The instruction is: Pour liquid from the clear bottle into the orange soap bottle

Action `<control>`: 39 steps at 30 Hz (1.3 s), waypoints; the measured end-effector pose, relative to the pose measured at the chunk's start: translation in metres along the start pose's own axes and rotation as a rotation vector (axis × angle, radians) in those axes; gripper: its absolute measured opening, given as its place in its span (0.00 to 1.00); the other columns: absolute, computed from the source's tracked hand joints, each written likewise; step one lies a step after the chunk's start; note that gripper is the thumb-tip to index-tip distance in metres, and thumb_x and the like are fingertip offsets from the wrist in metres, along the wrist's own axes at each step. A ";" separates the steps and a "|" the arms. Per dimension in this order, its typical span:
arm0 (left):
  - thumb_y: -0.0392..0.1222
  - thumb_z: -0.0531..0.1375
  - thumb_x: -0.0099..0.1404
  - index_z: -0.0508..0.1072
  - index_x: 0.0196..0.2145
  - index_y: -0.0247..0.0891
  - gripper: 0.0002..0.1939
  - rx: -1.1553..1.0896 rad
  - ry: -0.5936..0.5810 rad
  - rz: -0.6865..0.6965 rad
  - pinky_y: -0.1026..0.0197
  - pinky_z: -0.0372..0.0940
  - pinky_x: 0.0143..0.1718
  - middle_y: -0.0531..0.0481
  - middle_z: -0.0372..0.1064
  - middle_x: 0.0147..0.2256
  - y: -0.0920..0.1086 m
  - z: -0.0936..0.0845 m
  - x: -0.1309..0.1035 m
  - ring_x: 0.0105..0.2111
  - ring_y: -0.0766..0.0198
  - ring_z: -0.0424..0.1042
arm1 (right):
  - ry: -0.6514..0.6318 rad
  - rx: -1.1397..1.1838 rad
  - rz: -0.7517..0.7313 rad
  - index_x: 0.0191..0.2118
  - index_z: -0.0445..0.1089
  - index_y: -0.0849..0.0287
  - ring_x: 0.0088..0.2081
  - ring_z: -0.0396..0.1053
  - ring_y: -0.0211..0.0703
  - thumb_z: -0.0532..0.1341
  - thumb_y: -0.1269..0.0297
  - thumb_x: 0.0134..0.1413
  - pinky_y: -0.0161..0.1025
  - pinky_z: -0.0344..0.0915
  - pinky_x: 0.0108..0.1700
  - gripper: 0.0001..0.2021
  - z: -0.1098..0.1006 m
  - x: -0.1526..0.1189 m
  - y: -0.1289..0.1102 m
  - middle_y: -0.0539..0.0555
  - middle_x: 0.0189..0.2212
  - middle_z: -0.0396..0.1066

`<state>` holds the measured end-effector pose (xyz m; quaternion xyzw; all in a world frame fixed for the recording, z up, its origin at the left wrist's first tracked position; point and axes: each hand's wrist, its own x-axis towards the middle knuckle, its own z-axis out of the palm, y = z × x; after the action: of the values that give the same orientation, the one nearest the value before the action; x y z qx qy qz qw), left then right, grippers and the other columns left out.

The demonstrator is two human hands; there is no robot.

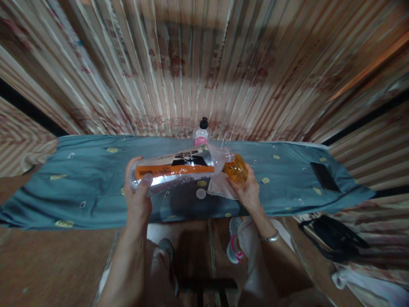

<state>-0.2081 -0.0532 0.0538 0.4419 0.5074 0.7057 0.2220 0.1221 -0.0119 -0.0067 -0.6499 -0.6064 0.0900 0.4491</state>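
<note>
A large clear plastic bottle (179, 166) with an orange, black and silver label lies tilted on its side in the air, its neck toward the right. My left hand (139, 187) is closed around its base end. My right hand (247, 187) is wrapped around a small amber bottle (236, 168), whose top meets the neck of the large bottle. Whether the two mouths touch is hard to make out. Below the hands, a white cloth (220, 187) and a round white cap (201, 194) lie on the table.
A pump-topped bottle with a pink label (201, 135) stands at the back of the blue-green tablecloth (96, 183). A black phone (325, 177) lies at the right. Pleated curtains (198, 64) hang behind. A black bag (335, 238) rests on the floor at right.
</note>
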 end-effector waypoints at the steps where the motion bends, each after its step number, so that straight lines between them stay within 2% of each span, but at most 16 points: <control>1: 0.63 0.68 0.61 0.76 0.53 0.45 0.29 -0.019 0.004 -0.024 0.52 0.73 0.45 0.48 0.72 0.42 0.000 0.000 0.000 0.38 0.55 0.73 | -0.002 -0.001 -0.003 0.65 0.66 0.59 0.58 0.79 0.66 0.70 0.35 0.48 0.63 0.76 0.59 0.45 0.000 0.000 0.000 0.68 0.60 0.78; 3: 0.63 0.70 0.59 0.76 0.53 0.45 0.30 -0.071 0.022 -0.073 0.52 0.72 0.46 0.48 0.72 0.42 0.001 0.001 0.000 0.39 0.55 0.73 | -0.006 -0.005 -0.001 0.66 0.66 0.59 0.58 0.79 0.66 0.70 0.35 0.48 0.63 0.76 0.60 0.45 0.000 0.000 0.001 0.68 0.60 0.78; 16: 0.61 0.72 0.54 0.78 0.50 0.43 0.31 -0.118 0.064 -0.089 0.53 0.74 0.43 0.51 0.73 0.39 0.008 0.006 0.001 0.35 0.58 0.73 | -0.026 -0.011 0.008 0.67 0.65 0.60 0.58 0.79 0.66 0.70 0.35 0.48 0.62 0.77 0.59 0.47 -0.001 0.000 0.001 0.69 0.60 0.78; 23: 0.63 0.73 0.52 0.78 0.49 0.44 0.32 -0.138 0.058 -0.097 0.50 0.73 0.48 0.50 0.73 0.40 0.007 0.007 0.001 0.38 0.55 0.74 | -0.014 -0.002 0.003 0.66 0.65 0.59 0.59 0.78 0.67 0.69 0.34 0.48 0.63 0.76 0.60 0.47 -0.001 0.000 -0.001 0.69 0.61 0.77; 31: 0.63 0.76 0.49 0.78 0.49 0.41 0.35 -0.170 0.079 -0.120 0.52 0.70 0.47 0.49 0.72 0.40 0.009 0.007 0.002 0.39 0.55 0.72 | -0.028 0.010 0.017 0.67 0.65 0.59 0.59 0.78 0.66 0.70 0.36 0.49 0.63 0.76 0.60 0.46 -0.002 0.000 -0.001 0.68 0.61 0.77; 39: 0.65 0.73 0.52 0.76 0.52 0.42 0.36 -0.121 0.047 -0.090 0.50 0.70 0.46 0.48 0.71 0.40 0.006 0.006 0.001 0.39 0.54 0.73 | -0.033 -0.007 0.034 0.66 0.64 0.60 0.59 0.78 0.68 0.71 0.37 0.47 0.66 0.75 0.60 0.46 -0.003 0.001 -0.002 0.69 0.60 0.77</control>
<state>-0.2031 -0.0518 0.0604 0.3878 0.4884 0.7345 0.2676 0.1226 -0.0129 -0.0034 -0.6602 -0.6028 0.1065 0.4352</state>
